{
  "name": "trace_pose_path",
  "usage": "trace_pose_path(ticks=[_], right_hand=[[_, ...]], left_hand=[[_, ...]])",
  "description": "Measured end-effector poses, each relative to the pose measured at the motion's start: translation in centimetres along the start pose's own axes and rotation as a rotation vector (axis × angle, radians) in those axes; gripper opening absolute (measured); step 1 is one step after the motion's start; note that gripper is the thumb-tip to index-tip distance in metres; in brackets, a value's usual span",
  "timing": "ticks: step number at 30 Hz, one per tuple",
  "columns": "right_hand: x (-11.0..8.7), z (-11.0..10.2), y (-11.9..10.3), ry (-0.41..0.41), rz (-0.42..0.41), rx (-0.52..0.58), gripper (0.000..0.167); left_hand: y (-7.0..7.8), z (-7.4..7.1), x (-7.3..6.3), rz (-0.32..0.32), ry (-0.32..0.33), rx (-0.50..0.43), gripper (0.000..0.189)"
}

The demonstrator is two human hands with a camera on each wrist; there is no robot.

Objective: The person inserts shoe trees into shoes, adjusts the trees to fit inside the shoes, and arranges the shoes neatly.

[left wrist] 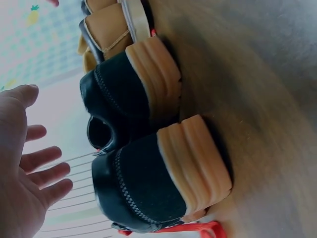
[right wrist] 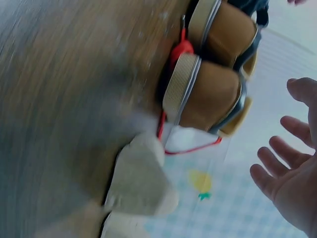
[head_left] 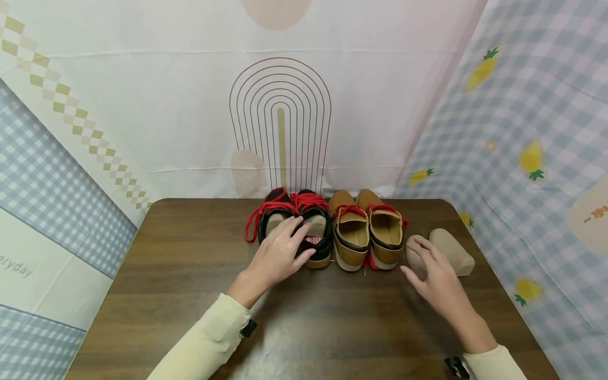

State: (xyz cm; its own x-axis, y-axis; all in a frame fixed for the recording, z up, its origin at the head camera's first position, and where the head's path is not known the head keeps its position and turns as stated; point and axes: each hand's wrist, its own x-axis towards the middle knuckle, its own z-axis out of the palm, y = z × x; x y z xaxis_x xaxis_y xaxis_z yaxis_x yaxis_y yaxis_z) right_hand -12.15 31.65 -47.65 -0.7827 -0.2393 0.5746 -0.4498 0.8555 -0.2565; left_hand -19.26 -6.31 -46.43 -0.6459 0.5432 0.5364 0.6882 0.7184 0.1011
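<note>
Two black shoes (left wrist: 138, 183) with red laces (head_left: 311, 200) and light tan soles stand side by side, heels toward me. A beige, foot-shaped insert (head_left: 315, 227) shows inside each one. My left hand (head_left: 277, 256) hovers over the black pair with fingers spread and holds nothing. To their right stand two tan shoes (head_left: 350, 257), also red-laced, with hollow openings. At the right, two more beige inserts (head_left: 456, 252) lie on the table. Over the nearer insert (right wrist: 141, 178) is my right hand (head_left: 439, 285), fingers loosely bent and clear of it in the right wrist view.
The brown wooden table (head_left: 190, 316) ends at a white cloth backdrop (head_left: 180, 116) just behind the shoes. A blue checked cloth (head_left: 537, 211) hangs along the right edge. A red lace end (right wrist: 182, 49) trails on the tabletop by the tan pair.
</note>
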Motion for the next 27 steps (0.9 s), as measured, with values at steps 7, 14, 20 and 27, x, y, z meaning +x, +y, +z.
trace_pose_path(ticks=[7,14,20,27], right_hand=[[-1.2,-0.8,2.6,-0.005,0.094,-0.018,0.067],[-2.1,-1.2,4.4,-0.040,0.131,-0.048,0.065],[-2.8,-1.0,5.4,-0.082,0.193,-0.044,0.059],[-3.3,-0.5,6.4,-0.124,0.245,-0.060,0.055]], left_hand=[[0.6,0.8,-0.5,0.052,0.005,-0.022,0.057],[1.5,1.7,-0.5,0.133,0.058,-0.027,0.055],[2.1,2.9,-0.4,0.218,0.112,-0.035,0.053],[2.9,3.9,-0.1,0.231,0.106,-0.084,0.049]])
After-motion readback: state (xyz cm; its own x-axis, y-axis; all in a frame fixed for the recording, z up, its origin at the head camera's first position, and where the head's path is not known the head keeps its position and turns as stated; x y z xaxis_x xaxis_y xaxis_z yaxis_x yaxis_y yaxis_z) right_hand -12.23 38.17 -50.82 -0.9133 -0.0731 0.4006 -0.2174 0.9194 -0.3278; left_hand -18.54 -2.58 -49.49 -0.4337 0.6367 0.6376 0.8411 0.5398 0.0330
